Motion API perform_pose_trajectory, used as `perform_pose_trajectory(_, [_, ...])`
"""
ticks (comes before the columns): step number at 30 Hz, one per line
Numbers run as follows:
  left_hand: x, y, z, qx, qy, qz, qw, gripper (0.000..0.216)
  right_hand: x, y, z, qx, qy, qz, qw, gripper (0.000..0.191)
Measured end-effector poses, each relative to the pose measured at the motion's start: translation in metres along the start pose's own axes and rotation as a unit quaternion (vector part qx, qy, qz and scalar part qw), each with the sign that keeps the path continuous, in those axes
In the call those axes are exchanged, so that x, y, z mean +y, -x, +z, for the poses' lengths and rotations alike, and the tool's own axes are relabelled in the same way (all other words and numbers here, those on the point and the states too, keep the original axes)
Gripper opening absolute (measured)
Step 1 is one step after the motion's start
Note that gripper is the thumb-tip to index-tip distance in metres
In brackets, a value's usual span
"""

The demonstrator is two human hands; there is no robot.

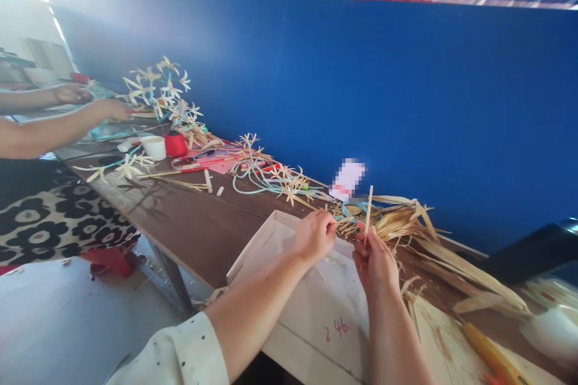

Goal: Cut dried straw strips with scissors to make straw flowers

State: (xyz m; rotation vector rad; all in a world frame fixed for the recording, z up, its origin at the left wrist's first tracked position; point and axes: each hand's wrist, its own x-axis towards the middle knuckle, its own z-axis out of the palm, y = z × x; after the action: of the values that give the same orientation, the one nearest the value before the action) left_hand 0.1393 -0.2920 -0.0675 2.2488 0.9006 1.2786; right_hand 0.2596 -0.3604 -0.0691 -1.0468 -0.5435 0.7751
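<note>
My left hand is closed in a pinch on a thin pale strip that I cannot make out clearly, over the far edge of a shallow white cardboard box. My right hand grips a slender straw stick that stands nearly upright between its fingers. Both hands hover close together, just in front of a heap of dried husk strips with a blue ribbon loop among them.
The brown table runs left along a blue partition. On it lie straw flowers, a red spool, a white cup, blue cord and a yellow tool. Another person's arms work at far left.
</note>
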Motion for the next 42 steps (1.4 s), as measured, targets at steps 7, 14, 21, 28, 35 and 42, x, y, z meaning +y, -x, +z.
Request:
perform_pose_trajectory(7, [0.005, 0.002, -0.004, -0.019, 0.002, 0.042, 0.999, 0.015, -0.001, 0.006, 0.006, -0.042, 0.014, 0.011, 0.999, 0.03])
perform_pose_trajectory(14, [0.008, 0.0, 0.002, -0.082, 0.063, -0.027, 0.994, 0.019, 0.001, 0.003, 0.002, -0.011, 0.034, 0.007, 0.999, 0.029])
perform_pose_trajectory(21, [-0.001, -0.001, 0.01, -0.128, 0.105, -0.105, 0.981, 0.026, 0.003, 0.002, 0.003, 0.011, 0.072, -0.003, 0.997, 0.027])
perform_pose_trajectory(28, [-0.004, -0.005, -0.003, -0.144, 0.043, -0.106, 0.983, 0.027, 0.002, 0.002, -0.003, 0.078, 0.215, -0.073, 0.971, 0.028])
perform_pose_trajectory(35, [-0.012, -0.012, -0.029, -0.251, -0.041, -0.133, 0.958, 0.013, -0.002, -0.001, -0.018, 0.008, 0.41, -0.077, 0.909, 0.03])
perform_pose_trajectory(42, [-0.008, -0.016, -0.038, -0.352, -0.086, -0.136, 0.922, 0.018, -0.009, 0.0, -0.021, -0.048, 0.59, -0.019, 0.806, 0.028])
